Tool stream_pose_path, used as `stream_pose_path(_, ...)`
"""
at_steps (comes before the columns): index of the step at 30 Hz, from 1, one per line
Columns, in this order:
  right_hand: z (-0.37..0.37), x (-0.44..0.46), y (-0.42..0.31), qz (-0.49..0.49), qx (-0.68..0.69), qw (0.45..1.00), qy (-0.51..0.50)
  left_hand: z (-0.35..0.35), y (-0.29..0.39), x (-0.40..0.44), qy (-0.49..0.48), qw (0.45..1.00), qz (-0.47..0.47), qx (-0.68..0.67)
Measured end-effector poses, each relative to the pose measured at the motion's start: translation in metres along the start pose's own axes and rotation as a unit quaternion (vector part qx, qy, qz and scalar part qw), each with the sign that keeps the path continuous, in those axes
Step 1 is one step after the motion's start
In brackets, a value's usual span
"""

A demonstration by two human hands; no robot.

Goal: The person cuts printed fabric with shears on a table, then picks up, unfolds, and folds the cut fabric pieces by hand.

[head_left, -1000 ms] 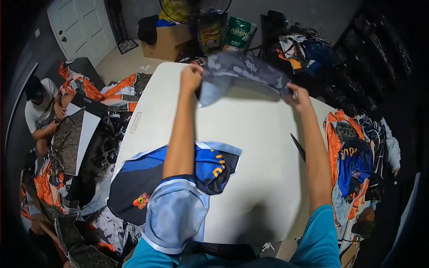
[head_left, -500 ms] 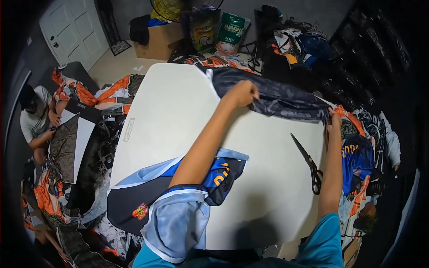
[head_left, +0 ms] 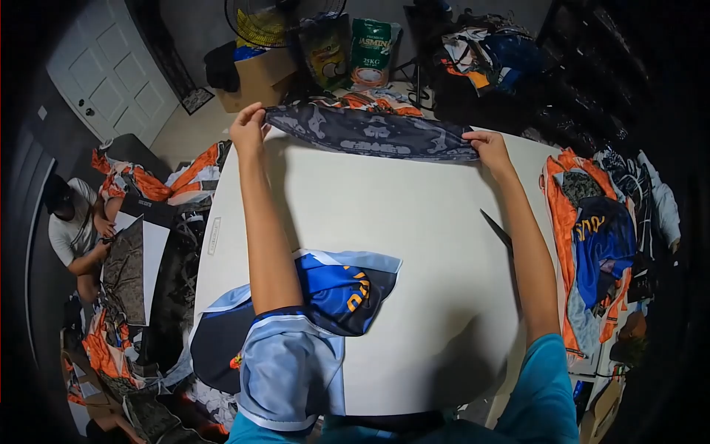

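Observation:
A dark grey patterned piece of fabric (head_left: 370, 135) is stretched lengthwise along the far edge of the white table (head_left: 355, 200). My left hand (head_left: 250, 132) pinches its left end, just past the table's far left corner. Its right end is pinched between the fingers of my right hand (head_left: 489, 150). A black pair of scissors (head_left: 497, 228) lies near my right forearm, which covers its handles. Closer to me, a blue and black jersey piece (head_left: 336, 296) with orange lettering lies partly beneath my left arm. Light blue cloth (head_left: 285, 370) drapes over my left upper arm.
Orange and camouflage garments (head_left: 566, 244) and a blue jersey (head_left: 603, 237) are heaped beyond the table's right edge. On the left a seated person (head_left: 78, 229) handles a camouflage cloth panel (head_left: 126, 274). A cardboard box (head_left: 259, 81), a rice sack (head_left: 373, 52) and a fan (head_left: 285, 18) stand behind.
My left hand has moved left and away from me to the fabric's left end. My right hand has shifted left and farther off. The fabric is now drawn out along the far edge.

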State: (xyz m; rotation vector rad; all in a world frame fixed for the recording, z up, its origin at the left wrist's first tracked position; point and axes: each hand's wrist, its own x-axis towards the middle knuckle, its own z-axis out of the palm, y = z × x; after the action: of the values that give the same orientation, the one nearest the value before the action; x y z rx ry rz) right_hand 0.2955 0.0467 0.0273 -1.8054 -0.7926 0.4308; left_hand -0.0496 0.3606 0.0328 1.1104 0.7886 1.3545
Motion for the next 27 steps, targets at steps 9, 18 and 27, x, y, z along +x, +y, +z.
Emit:
stream_pose_path(9,-0.023,-0.048,0.014,-0.013,-0.143,0.989,0.047,-0.052,0.015,0.012,-0.147,0.960,-0.020,0.236)
stream_pose_path(18,-0.030,-0.066,0.051,-0.187,-0.279,0.933,0.129,0.027,-0.060,-0.053,-0.137,0.806,0.287,0.499)
stream_pose_path(27,-0.066,-0.091,0.061,-0.143,-0.257,0.946,0.140,0.034,-0.069,-0.061,-0.215,0.652,0.133,0.714)
